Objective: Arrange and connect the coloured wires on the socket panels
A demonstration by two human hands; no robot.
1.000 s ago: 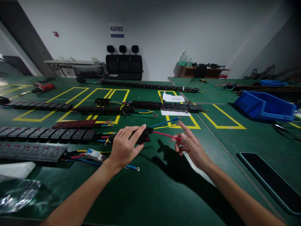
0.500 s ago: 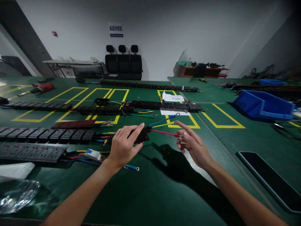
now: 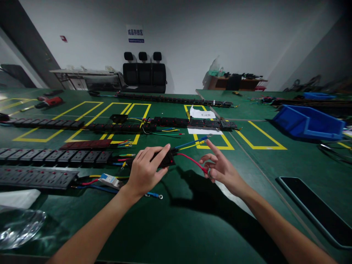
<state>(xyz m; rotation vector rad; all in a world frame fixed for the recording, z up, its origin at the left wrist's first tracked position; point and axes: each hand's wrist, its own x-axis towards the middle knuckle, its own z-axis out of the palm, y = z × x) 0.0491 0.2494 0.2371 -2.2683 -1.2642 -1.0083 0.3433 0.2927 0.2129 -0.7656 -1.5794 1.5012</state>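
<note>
My left hand [image 3: 147, 170] is wrapped over the end of a black socket strip [image 3: 167, 160]. From that end come a blue wire [image 3: 189, 142], a yellow wire [image 3: 189, 146] and a red wire [image 3: 190, 157]. Between thumb and fingers, my right hand [image 3: 221, 172] pinches the red wire near its terminal, and the wire bends downward. Its index finger points up close to the yellow wire's tip; whether they touch I cannot tell. Left of my hands lie more black socket strips [image 3: 35, 178], with a small white breaker [image 3: 110, 180] among their wires.
A phone [image 3: 316, 211] lies at the right, below a blue bin [image 3: 308, 123]. Further socket strips [image 3: 176, 101] run across the back of the green table. A red power drill [image 3: 49, 102] is far left; clear plastic [image 3: 20, 227] lies front left.
My right hand has lowered the red wire's end and moved it slightly left, so the wire now curves. The blue wire's tip sits slightly lower. My left hand has hardly moved.
</note>
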